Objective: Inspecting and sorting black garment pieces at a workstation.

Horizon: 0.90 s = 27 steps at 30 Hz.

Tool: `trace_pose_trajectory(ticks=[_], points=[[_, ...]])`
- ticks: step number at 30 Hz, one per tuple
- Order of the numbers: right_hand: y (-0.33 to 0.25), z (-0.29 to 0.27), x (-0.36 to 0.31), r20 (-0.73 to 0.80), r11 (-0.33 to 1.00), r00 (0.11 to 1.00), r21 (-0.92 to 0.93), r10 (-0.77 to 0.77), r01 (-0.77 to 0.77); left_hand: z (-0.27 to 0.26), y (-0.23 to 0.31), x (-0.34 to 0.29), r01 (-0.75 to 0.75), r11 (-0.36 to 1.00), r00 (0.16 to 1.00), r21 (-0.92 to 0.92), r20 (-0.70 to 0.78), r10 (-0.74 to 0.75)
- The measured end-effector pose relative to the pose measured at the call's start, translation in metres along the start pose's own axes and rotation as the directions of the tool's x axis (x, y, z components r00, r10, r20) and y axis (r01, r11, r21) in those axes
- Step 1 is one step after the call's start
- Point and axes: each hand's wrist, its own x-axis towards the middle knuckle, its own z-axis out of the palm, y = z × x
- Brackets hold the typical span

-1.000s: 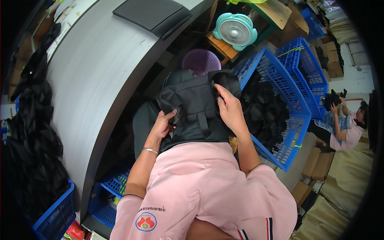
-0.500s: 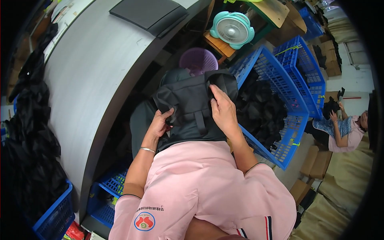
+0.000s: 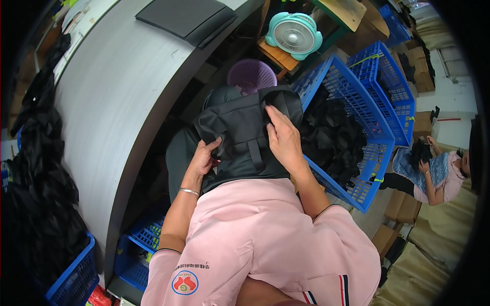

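A black fabric piece (image 3: 232, 125), like a sewn pouch or bag part with a short strap, lies across my lap on dark trousers. My left hand (image 3: 205, 154) grips its left edge, thumb on top and fingers curled underneath. My right hand (image 3: 284, 136) rests at its right side, fingers stretched out along a fold and thumb apart from them. The strap (image 3: 255, 154) hangs down between my hands. Fabric beyond the right fingertips stands up in a loose loop; what lies inside the fold is hidden.
At left curves a grey table (image 3: 117, 97) bearing black sheets (image 3: 186, 19). Blue crates (image 3: 385, 137) of black pieces stand right; another crate (image 3: 76, 270) is lower left. Ahead are a purple basket (image 3: 252, 74) and a teal fan (image 3: 293, 35). A co-worker (image 3: 434, 171) sits far right.
My hands and the black fabric piece keep nearly the same place. The view has shifted slightly. At far right, the co-worker has lowered a black piece toward their lap.
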Motion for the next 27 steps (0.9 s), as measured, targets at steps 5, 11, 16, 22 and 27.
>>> trace_pose_trajectory(ticks=[5, 11, 16, 22, 27], points=[[0.004, -0.032, 0.01, -0.329, 0.924, 0.927, 0.379, 0.181, -0.046, -0.01, -0.003, -0.003, 0.018, 0.993, 0.999, -0.116, 0.044, -0.013], [0.016, -0.066, 0.012, -0.422, 0.795, 0.827, 0.605, 0.372, -0.048, -0.016, -0.01, 0.001, 0.036, 0.96, 0.999, -0.278, 0.026, -0.03], [-0.009, -0.054, -0.005, -0.411, 0.892, 0.897, 0.45, 0.163, 0.044, -0.017, -0.013, 0.006, 0.034, 0.977, 0.997, -0.212, 0.08, -0.017], [-0.015, -0.059, 0.011, -0.045, 0.904, 0.989, 0.412, 0.142, -0.111, -0.008, -0.013, 0.0, -0.004, 0.989, 0.996, -0.148, 0.088, 0.017], [-0.009, -0.038, 0.01, 0.012, 0.982, 0.999, 0.182, 0.049, -0.05, -0.011, -0.018, 0.006, 0.018, 0.991, 0.995, -0.131, 0.101, -0.004]])
